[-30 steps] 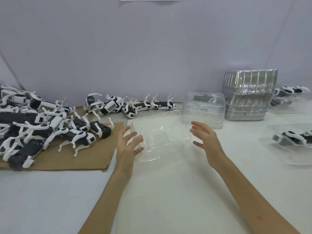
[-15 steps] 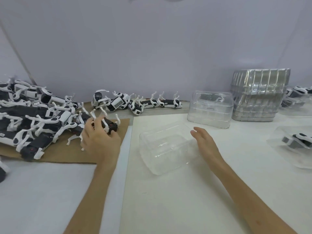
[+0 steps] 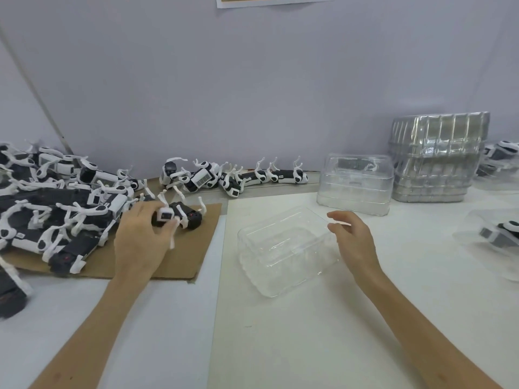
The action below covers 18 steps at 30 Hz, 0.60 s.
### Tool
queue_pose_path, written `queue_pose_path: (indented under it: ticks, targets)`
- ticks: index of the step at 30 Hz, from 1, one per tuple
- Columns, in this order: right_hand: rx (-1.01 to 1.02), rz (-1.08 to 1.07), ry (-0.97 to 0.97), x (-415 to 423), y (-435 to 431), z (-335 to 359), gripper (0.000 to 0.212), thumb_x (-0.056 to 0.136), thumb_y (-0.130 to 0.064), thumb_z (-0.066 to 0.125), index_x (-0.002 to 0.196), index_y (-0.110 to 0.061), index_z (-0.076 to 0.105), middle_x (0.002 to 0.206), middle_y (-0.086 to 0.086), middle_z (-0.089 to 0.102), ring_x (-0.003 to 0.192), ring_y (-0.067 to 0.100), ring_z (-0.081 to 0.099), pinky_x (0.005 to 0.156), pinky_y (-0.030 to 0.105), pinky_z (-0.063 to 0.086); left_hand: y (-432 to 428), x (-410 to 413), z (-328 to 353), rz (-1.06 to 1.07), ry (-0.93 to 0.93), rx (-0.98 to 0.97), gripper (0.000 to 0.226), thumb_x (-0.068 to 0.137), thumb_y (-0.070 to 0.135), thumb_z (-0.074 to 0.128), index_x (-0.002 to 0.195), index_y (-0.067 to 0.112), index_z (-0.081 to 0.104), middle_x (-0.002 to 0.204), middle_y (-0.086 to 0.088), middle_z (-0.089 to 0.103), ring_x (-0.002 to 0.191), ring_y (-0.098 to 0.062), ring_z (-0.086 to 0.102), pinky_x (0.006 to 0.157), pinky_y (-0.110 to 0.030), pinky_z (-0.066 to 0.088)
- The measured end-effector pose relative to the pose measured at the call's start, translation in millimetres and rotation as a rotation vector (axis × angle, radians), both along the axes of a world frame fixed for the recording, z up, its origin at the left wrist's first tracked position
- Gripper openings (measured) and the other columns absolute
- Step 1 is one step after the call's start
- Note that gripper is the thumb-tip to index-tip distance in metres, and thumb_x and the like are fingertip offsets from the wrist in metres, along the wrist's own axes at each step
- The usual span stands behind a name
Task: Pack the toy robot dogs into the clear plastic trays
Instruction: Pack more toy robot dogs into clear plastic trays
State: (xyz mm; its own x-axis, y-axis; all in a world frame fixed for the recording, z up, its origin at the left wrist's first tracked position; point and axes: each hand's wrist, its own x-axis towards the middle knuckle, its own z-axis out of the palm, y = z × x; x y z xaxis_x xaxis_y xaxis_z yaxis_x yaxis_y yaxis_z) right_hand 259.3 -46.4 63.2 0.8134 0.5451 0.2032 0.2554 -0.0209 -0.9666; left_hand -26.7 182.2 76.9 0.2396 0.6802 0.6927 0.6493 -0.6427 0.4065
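Only writing we can spot is a barcode sticker on one dog in the back row, and it's too small to read. One clear tray sits on the counter in front of us, with a stack of trays by the wall. The dogs are black with white legs, heaped in a pile on cardboard, too tangled to count. Our left hand is curled round one toy dog at the pile's edge. Our right hand hangs loose-fingered just beside the tray's right rim, holding nothing.
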Motion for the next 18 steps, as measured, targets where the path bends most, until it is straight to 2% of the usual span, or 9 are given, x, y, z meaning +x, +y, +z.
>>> queue_pose_path:
  ticks: [2, 4, 6, 7, 10, 12, 13, 15, 18]
  targets:
    - [0.019, -0.037, -0.072, -3.6, -0.4, 1.6, 0.023, 0.093, -0.011, 0.054, 0.105, -0.026, 0.065, 0.119, -0.009, 0.062, 0.099, -0.009, 0.054, 0.074, 0.015, 0.039, -19.9, 14.2, 17.9, -0.074, -0.252, 0.043, 0.023, 0.086, 0.020, 0.076, 0.105, 0.015, 0.064, 0.099, -0.003, 0.065, 0.091, -0.026, 0.060, 0.080, -0.039, 0.050]
    - [0.060, -0.062, -0.164, -9.0, -1.6, 3.9, 0.023, 0.093, -0.009, 0.054, 0.104, -0.026, 0.066, 0.115, -0.010, 0.064, 0.097, -0.009, 0.056, 0.079, 0.019, 0.044, -42.1, 31.4, 37.4, -0.187, -0.449, -0.015, 0.016, 0.089, 0.024, 0.074, 0.098, 0.024, 0.061, 0.091, 0.007, 0.064, 0.081, -0.014, 0.061, 0.073, -0.026, 0.049]
    - [0.122, -0.069, -0.296, -12.9, -2.7, 5.6, 0.022, 0.093, -0.009, 0.058, 0.107, -0.024, 0.065, 0.114, -0.011, 0.064, 0.099, -0.004, 0.058, 0.088, 0.024, 0.046, -64.2, 49.1, 52.6, -0.333, -0.576, -0.118, 0.016, 0.089, 0.027, 0.073, 0.091, 0.033, 0.059, 0.084, 0.017, 0.064, 0.075, 0.001, 0.062, 0.067, -0.011, 0.046]
    - [0.150, -0.052, -0.374, -14.3, -3.4, 5.8, 0.023, 0.092, -0.012, 0.060, 0.111, -0.024, 0.064, 0.115, -0.010, 0.063, 0.102, -0.001, 0.059, 0.090, 0.023, 0.046, -73.4, 57.6, 56.9, -0.396, -0.612, -0.174, 0.016, 0.089, 0.028, 0.073, 0.089, 0.035, 0.059, 0.082, 0.020, 0.065, 0.077, 0.002, 0.064, 0.067, -0.009, 0.046]
    - [0.193, 0.063, -0.526, -18.1, -4.4, 5.1, 0.047, 0.089, -0.023, 0.064, 0.134, -0.022, 0.053, 0.130, -0.008, 0.055, 0.115, 0.004, 0.057, 0.093, 0.015, 0.042, -91.5, 80.2, 58.6, -0.561, -0.666, -0.391, 0.011, 0.090, 0.029, 0.073, 0.092, 0.023, 0.063, 0.085, 0.015, 0.070, 0.083, -0.007, 0.069, 0.075, -0.026, 0.055]
    - [0.201, 0.154, -0.511, -20.5, -3.5, 4.8, 0.061, 0.090, -0.032, 0.065, 0.146, -0.026, 0.041, 0.140, -0.015, 0.046, 0.124, 0.003, 0.051, 0.095, 0.012, 0.041, -101.2, 91.6, 53.7, -0.653, -0.690, -0.516, 0.017, 0.088, 0.028, 0.071, 0.091, 0.013, 0.063, 0.088, -0.002, 0.072, 0.084, -0.016, 0.071, 0.078, -0.037, 0.059]
    - [0.215, 0.191, -0.488, -21.6, -3.5, 5.0, 0.064, 0.091, -0.037, 0.064, 0.148, -0.028, 0.037, 0.143, -0.020, 0.043, 0.128, 0.000, 0.047, 0.096, 0.010, 0.040, -106.0, 95.8, 50.4, -0.696, -0.681, -0.563, 0.019, 0.086, 0.029, 0.070, 0.089, 0.012, 0.063, 0.090, -0.010, 0.073, 0.082, -0.019, 0.072, 0.077, -0.037, 0.060]
    - [0.262, 0.243, -0.427, -22.2, -4.0, 5.8, 0.060, 0.093, -0.039, 0.061, 0.148, -0.029, 0.039, 0.144, -0.020, 0.044, 0.131, -0.003, 0.044, 0.098, 0.009, 0.040, -114.0, 101.7, 41.1, -0.756, -0.615, -0.604, 0.022, 0.084, 0.030, 0.070, 0.087, 0.010, 0.062, 0.088, -0.014, 0.072, 0.078, -0.019, 0.073, 0.073, -0.035, 0.061]
    - [0.331, 0.254, -0.384, -21.9, -4.7, 5.4, 0.037, 0.095, -0.022, 0.064, 0.131, -0.022, 0.056, 0.123, -0.009, 0.059, 0.112, 0.002, 0.057, 0.082, 0.015, 0.055, -117.0, 104.1, 28.0, -0.758, -0.568, -0.626, 0.022, 0.091, 0.020, 0.069, 0.093, -0.001, 0.062, 0.091, -0.018, 0.070, 0.077, -0.014, 0.070, 0.076, -0.035, 0.060]
